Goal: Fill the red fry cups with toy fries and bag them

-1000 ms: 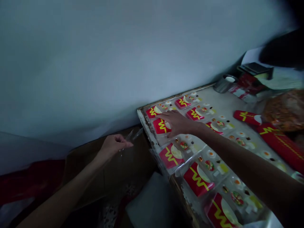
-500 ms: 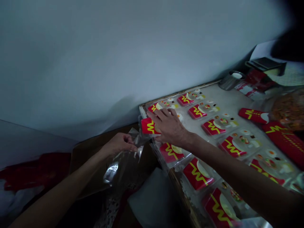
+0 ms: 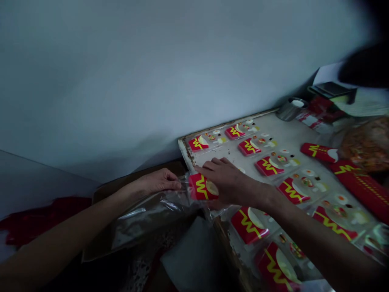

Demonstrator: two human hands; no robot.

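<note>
Beyond the worktop's (image 3: 229,157) left edge, the left hand's (image 3: 164,180) closed fingers pinch a clear bag (image 3: 142,217) against the red packet's (image 3: 199,187) left end, while the nearer right hand (image 3: 227,180) grips its right, long axis seemingly running hand to hand.

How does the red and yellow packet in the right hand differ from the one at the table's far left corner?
The held packet is gripped by the right hand at the left edge of the table; the corner packet lies on it, untouched. The held packet is partly hidden by that hand; the corner packet shows its small food-like pieces. Both show red with a yellow zigzag and clear wrapping.
</note>
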